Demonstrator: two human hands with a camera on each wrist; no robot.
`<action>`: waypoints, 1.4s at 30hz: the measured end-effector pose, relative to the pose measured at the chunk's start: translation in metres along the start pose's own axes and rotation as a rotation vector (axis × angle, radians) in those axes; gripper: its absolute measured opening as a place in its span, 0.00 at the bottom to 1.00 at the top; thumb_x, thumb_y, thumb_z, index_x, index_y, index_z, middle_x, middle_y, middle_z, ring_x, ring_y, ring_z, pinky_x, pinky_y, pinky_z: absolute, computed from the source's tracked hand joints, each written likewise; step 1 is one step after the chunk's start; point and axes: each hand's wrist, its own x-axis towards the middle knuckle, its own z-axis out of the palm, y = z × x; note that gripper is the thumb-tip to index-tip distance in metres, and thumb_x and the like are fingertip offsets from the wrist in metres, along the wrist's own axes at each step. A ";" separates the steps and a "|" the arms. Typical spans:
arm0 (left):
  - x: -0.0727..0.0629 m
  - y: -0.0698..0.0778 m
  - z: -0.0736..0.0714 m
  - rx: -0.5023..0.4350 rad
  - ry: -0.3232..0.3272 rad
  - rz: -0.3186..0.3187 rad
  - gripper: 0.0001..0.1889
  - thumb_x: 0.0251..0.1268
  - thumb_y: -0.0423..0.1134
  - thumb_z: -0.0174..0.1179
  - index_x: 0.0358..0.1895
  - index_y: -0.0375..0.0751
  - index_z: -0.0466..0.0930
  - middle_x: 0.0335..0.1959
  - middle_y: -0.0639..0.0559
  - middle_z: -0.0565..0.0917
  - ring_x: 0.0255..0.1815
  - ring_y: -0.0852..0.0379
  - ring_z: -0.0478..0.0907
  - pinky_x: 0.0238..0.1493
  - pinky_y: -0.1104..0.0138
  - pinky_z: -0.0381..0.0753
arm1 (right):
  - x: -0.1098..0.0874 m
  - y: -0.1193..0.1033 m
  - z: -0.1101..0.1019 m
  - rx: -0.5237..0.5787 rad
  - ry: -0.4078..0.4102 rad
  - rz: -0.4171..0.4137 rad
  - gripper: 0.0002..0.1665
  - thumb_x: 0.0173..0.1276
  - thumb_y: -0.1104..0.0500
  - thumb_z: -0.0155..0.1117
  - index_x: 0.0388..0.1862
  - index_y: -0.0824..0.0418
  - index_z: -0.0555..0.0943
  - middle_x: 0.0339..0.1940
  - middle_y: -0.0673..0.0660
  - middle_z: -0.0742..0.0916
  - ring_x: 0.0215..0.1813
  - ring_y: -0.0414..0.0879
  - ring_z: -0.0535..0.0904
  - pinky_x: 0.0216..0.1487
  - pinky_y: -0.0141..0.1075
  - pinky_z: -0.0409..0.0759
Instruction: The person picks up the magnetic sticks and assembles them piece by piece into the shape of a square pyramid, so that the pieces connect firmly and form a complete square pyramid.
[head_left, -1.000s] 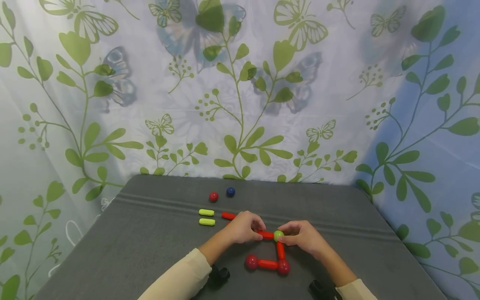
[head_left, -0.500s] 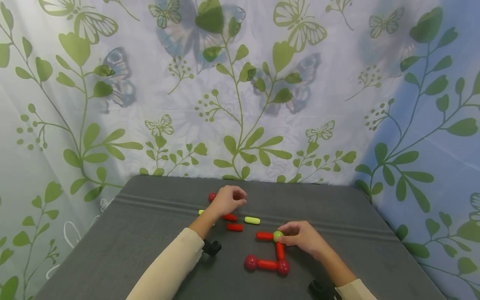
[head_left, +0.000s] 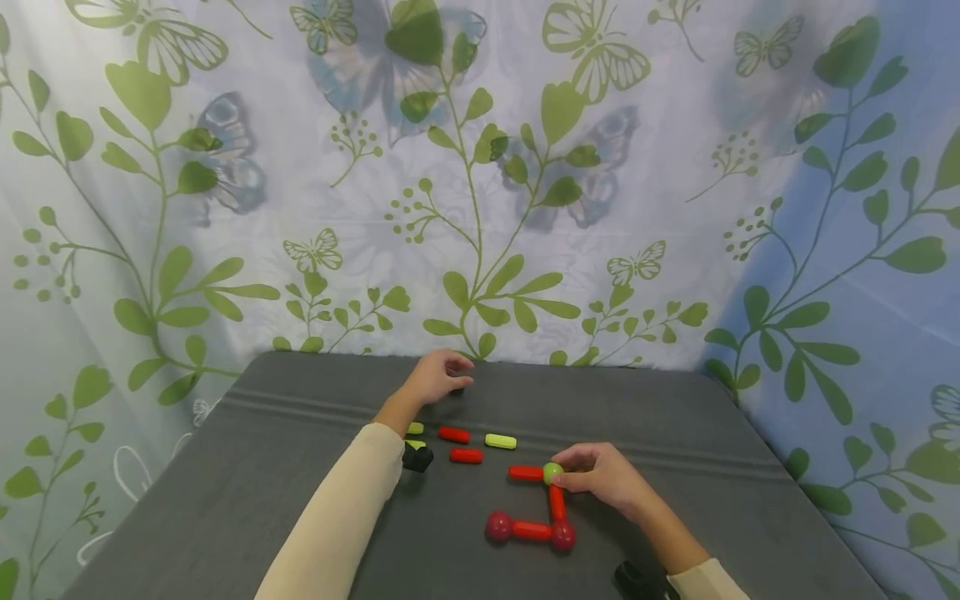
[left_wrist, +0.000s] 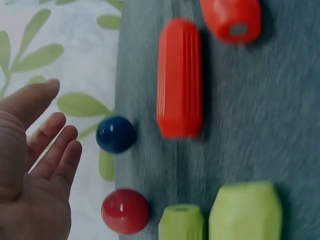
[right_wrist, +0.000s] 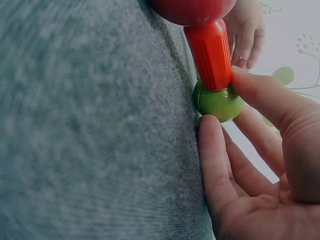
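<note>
Right hand: the right hand (head_left: 603, 479) has its grip pinching the green ball (head_left: 552, 473) between thumb and fingers, coming in from the right, probably so that the joint stays steady and the sticks remain clear
Left hand: the left hand (head_left: 438, 379) is over the far side of the worktop (head_left: 675, 442), its grip spread, thumb apart from loosely bent fingers, nothing held
Balls nearest it: the blue ball (left_wrist: 115, 134) and the loose red ball (left_wrist: 125, 211) sit near each other, apparently kept at the back as spares
Joined frame: it lies on the worktop in front of the person; the far red stick (head_left: 527, 472) and side red stick (head_left: 557, 502) meet at the green ball, and the near red stick (head_left: 532, 531) links the corner red ball (head_left: 563, 535) to the end red ball (head_left: 499, 527)
Bare end: the far stick's left tip carries no ball, leaving that side of the frame unjoined
Loose sticks: two red sticks (head_left: 467, 456) and three yellow sticks (head_left: 500, 441) lie between frame and balls, seemingly laid within easy reach
</note>
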 end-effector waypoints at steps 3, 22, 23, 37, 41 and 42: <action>0.004 -0.002 -0.003 0.021 -0.030 -0.006 0.14 0.67 0.38 0.69 0.54 0.41 0.86 0.58 0.43 0.84 0.61 0.41 0.81 0.63 0.51 0.80 | 0.000 0.000 0.000 -0.002 -0.001 -0.003 0.23 0.61 0.55 0.79 0.52 0.65 0.87 0.43 0.56 0.91 0.40 0.45 0.85 0.39 0.37 0.85; 0.021 -0.027 0.003 0.171 -0.111 -0.089 0.18 0.61 0.32 0.73 0.55 0.39 0.86 0.53 0.44 0.87 0.57 0.47 0.82 0.61 0.53 0.81 | 0.000 0.000 0.002 0.001 0.006 0.021 0.22 0.61 0.54 0.79 0.51 0.64 0.88 0.42 0.55 0.91 0.40 0.45 0.85 0.39 0.37 0.85; 0.022 -0.026 0.002 0.181 -0.113 -0.094 0.18 0.61 0.32 0.73 0.55 0.39 0.86 0.52 0.44 0.86 0.56 0.47 0.82 0.61 0.53 0.81 | 0.000 -0.001 0.002 0.001 0.006 0.021 0.22 0.61 0.54 0.79 0.51 0.64 0.88 0.42 0.55 0.91 0.40 0.45 0.85 0.40 0.37 0.85; 0.023 -0.028 0.004 0.230 -0.100 -0.071 0.16 0.61 0.35 0.74 0.52 0.43 0.87 0.50 0.46 0.86 0.53 0.49 0.82 0.58 0.54 0.82 | 0.000 0.000 0.001 0.002 0.008 0.024 0.22 0.61 0.55 0.79 0.52 0.64 0.88 0.43 0.56 0.91 0.40 0.45 0.85 0.40 0.37 0.85; 0.022 -0.025 0.005 0.211 -0.093 -0.038 0.16 0.61 0.36 0.74 0.53 0.43 0.86 0.51 0.46 0.87 0.54 0.49 0.83 0.58 0.55 0.82 | 0.000 0.000 0.001 0.004 0.008 0.025 0.23 0.61 0.55 0.80 0.52 0.64 0.87 0.43 0.55 0.91 0.40 0.45 0.85 0.40 0.37 0.86; 0.021 -0.024 0.006 0.203 -0.092 -0.029 0.16 0.62 0.35 0.73 0.53 0.42 0.86 0.52 0.46 0.87 0.55 0.49 0.83 0.59 0.55 0.82 | -0.001 0.000 0.001 0.006 0.008 0.025 0.23 0.60 0.55 0.80 0.52 0.64 0.87 0.43 0.55 0.91 0.41 0.45 0.85 0.40 0.37 0.86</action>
